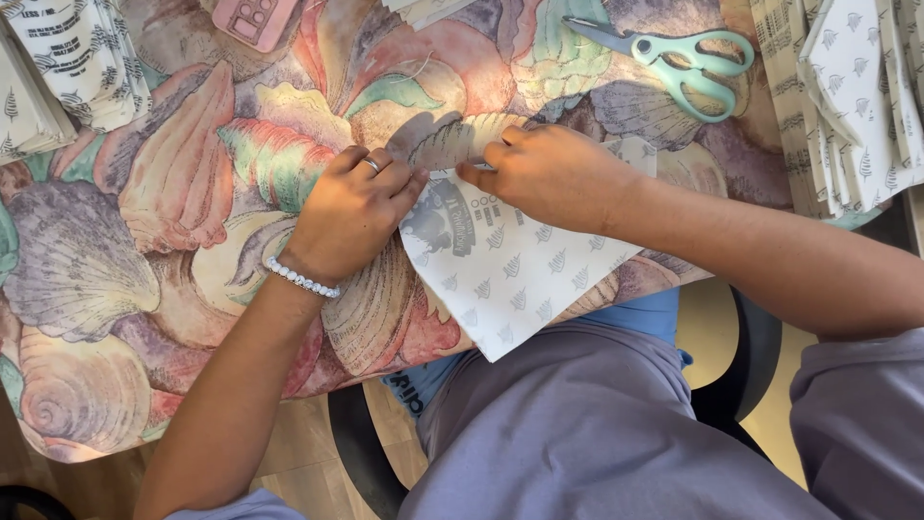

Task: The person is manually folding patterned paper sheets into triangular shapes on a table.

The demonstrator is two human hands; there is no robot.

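A white printed paper sheet (500, 274) with small grey leaf marks lies on the table's near edge, one corner hanging over my lap. My left hand (351, 212), with a ring and a bead bracelet, presses its fingertips on the sheet's upper left edge. My right hand (549, 173) pinches the sheet's top edge beside the left fingertips. The two hands almost touch.
The table wears a cloth printed with large seashells (125, 241). Mint-green scissors (679, 58) lie at the back right. Stacks of the same printed paper sit at the far left (58, 67) and right (847, 96). A pink object (255, 19) lies at the back.
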